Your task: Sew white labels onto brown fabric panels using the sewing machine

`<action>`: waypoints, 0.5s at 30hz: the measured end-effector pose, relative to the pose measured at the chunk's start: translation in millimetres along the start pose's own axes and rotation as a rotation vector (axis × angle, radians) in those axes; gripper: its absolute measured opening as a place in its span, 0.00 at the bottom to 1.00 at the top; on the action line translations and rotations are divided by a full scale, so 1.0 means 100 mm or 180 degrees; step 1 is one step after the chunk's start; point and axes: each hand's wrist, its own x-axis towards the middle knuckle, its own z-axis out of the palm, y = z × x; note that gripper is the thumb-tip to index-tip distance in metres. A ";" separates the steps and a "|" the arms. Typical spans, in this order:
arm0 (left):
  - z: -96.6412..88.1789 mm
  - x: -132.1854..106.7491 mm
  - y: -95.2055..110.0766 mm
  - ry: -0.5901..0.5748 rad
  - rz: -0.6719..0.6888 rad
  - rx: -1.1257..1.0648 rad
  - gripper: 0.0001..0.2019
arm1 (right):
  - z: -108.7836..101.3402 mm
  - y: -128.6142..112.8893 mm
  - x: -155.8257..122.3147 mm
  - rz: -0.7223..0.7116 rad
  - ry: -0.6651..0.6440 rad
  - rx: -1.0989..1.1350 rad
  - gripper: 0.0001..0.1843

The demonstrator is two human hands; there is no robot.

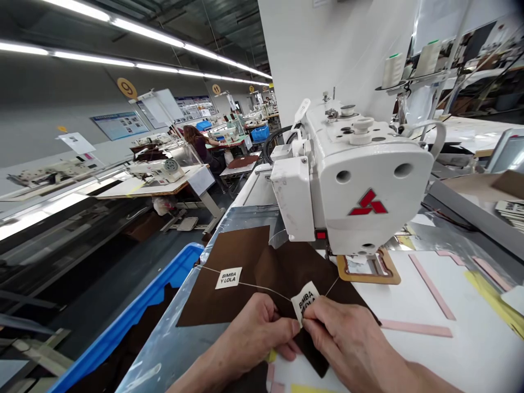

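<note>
Label (pixel 305 299): reads "BIMBA Y LOLA", pinched between left hand (pixel 254 335) and right hand (pixel 347 341), near edge.
Second label (pixel 228 278): same wording, left, on brown fabric (pixel 249 256).
Sewing machine (pixel 360 180): red three-diamond logo, far.

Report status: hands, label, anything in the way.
Both busy: left hand and right hand pinch white label over brown fabric. Thread runs to second label. Sewing machine just behind, not touching hands.

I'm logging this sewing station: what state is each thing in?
left hand, pinching the held label's lower edge.
right hand, pinching the held label too.
held label, lifted, tilted, on brown fabric.
second label, flat on a spread brown piece.
thread, stretched between both labels.
sewing machine, red lamp lit.
blue bin, open, brown pieces inside.
</note>
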 end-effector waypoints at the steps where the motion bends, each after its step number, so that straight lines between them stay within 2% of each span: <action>1: 0.00 0.00 -0.01 0.0031 -0.0033 0.0021 0.17 | 0.00 0.00 0.00 -0.0029 0.0007 -0.0028 0.11; 12: 0.03 0.00 0.02 0.0097 -0.0053 -0.0018 0.18 | 0.04 0.08 0.02 -0.0240 0.0126 -0.0245 0.09; 15: -0.05 0.02 -0.04 0.0338 0.0082 0.0080 0.27 | 0.11 0.08 -0.02 -0.0835 0.0510 -0.0846 0.09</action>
